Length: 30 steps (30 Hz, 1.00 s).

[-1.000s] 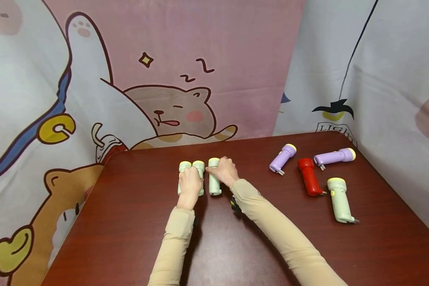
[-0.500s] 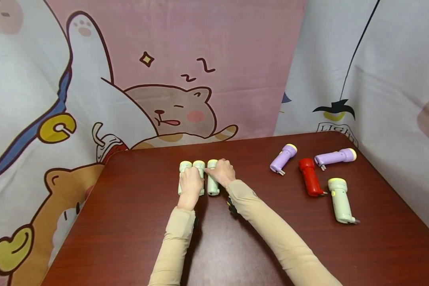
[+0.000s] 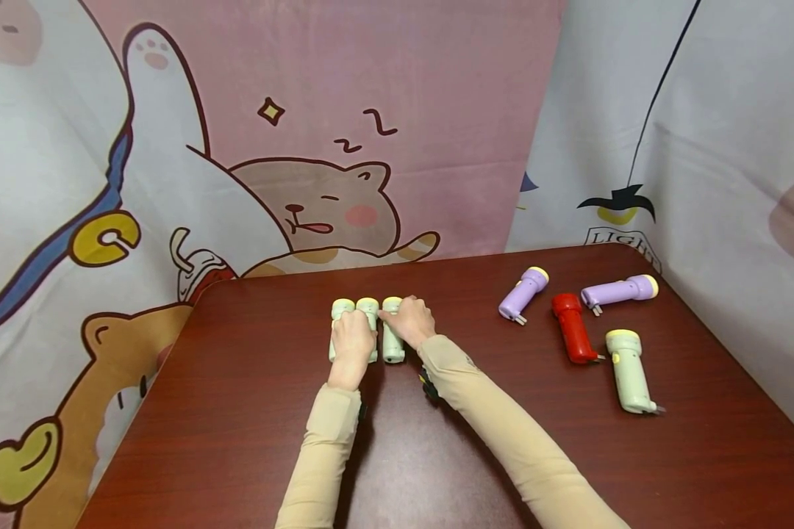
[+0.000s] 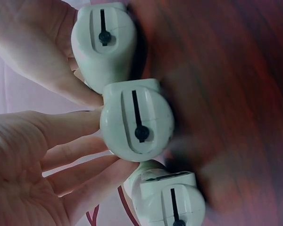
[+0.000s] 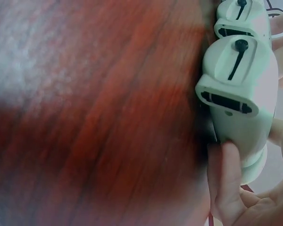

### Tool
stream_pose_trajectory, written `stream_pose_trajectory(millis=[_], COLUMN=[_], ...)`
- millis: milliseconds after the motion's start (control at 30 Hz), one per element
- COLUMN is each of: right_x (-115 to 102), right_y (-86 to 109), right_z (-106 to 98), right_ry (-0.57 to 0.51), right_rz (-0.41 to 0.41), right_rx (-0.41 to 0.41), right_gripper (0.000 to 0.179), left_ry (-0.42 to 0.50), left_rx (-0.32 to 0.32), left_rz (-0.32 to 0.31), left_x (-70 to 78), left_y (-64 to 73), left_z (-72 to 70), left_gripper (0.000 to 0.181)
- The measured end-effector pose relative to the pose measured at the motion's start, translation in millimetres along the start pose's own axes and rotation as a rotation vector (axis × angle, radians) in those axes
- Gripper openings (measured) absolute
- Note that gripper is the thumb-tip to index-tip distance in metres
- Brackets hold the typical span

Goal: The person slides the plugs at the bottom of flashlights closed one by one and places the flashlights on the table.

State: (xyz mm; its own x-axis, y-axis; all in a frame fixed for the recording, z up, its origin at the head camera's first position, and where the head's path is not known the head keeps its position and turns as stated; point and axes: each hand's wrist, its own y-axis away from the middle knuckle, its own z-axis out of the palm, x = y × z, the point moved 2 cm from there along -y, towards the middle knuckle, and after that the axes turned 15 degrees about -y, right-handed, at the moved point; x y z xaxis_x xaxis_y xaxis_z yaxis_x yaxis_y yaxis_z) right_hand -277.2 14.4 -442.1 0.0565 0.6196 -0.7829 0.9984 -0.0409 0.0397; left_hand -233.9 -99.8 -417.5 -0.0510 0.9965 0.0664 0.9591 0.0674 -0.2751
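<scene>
Three pale green flashlights lie side by side on the table in the head view, yellow-rimmed heads pointing away. My left hand (image 3: 353, 336) covers much of the left flashlight (image 3: 342, 306) and the middle flashlight (image 3: 369, 306). In the left wrist view, its thumb and fingers hold the middle flashlight (image 4: 139, 125) from both sides, while the left flashlight (image 4: 174, 205) lies just past the fingertips. My right hand (image 3: 412, 322) grips the right flashlight (image 3: 393, 345). The right wrist view shows fingers on one side of this flashlight (image 5: 240, 132) and the thumb on the other.
Toward the right of the brown table (image 3: 238, 433) lie two purple flashlights, one angled (image 3: 521, 294) and one sideways (image 3: 618, 291). A red flashlight (image 3: 574, 329) and another pale green flashlight (image 3: 628, 371) are nearer, plug prongs folded out. Printed cloth (image 3: 463, 132) hangs behind the table.
My right hand has slid the right flashlight a little to the left, narrowing its gap to the middle one. My left hand has stayed in place.
</scene>
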Motion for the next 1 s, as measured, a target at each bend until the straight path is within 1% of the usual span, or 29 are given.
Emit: stream_pose_trajectory(millis=[233, 267, 367, 467, 500, 600, 733, 833, 1000], right_x=[2, 3, 5, 7, 8, 11, 14, 17, 22], right_y=[-0.9, -0.5, 1.3, 4.1, 5.4, 10.0, 18.4, 27.1, 45.8], right_z=[-3, -3, -6, -10, -11, -17, -28, -40, -66], right_ry=[0.031, 0.025, 0.017, 0.016, 0.024, 0.062, 0.114, 0.126, 0.162], right_rz=[0.0, 0.001, 0.001, -0.02, -0.035, -0.1, -0.198, -0.263, -0.357], right_rx=[-0.013, -0.018, -0.029, -0.04, -0.043, -0.054, -0.049, -0.027, 0.0], right_gripper=[0.06, 0.062, 0.065, 0.068, 0.069, 0.066, 0.052, 0.046, 0.043], left_ry=[-0.003, -0.01, -0.007, -0.005, 0.005, 0.002, -0.004, -0.002, 0.008], left_rx=[0.028, 0.059, 0.069, 0.075, 0.052, 0.047, 0.032, 0.036, 0.055], left_rz=[0.011, 0.019, 0.02, 0.024, 0.016, 0.015, 0.008, 0.012, 0.014], left_x=[0.3, -1.5, -2.0, -2.2, -0.5, -0.5, -0.5, 0.0, 0.4], left_y=[1.6, -0.3, -0.2, 0.3, 2.7, 3.6, 3.5, 3.6, 4.1], left_z=[-1.6, 5.6, 5.1, 4.9, -2.5, -2.0, -0.1, 0.6, -1.0], left_gripper=[0.017, 0.017, 0.017, 0.017, 0.016, 0.017, 0.017, 0.018, 0.021])
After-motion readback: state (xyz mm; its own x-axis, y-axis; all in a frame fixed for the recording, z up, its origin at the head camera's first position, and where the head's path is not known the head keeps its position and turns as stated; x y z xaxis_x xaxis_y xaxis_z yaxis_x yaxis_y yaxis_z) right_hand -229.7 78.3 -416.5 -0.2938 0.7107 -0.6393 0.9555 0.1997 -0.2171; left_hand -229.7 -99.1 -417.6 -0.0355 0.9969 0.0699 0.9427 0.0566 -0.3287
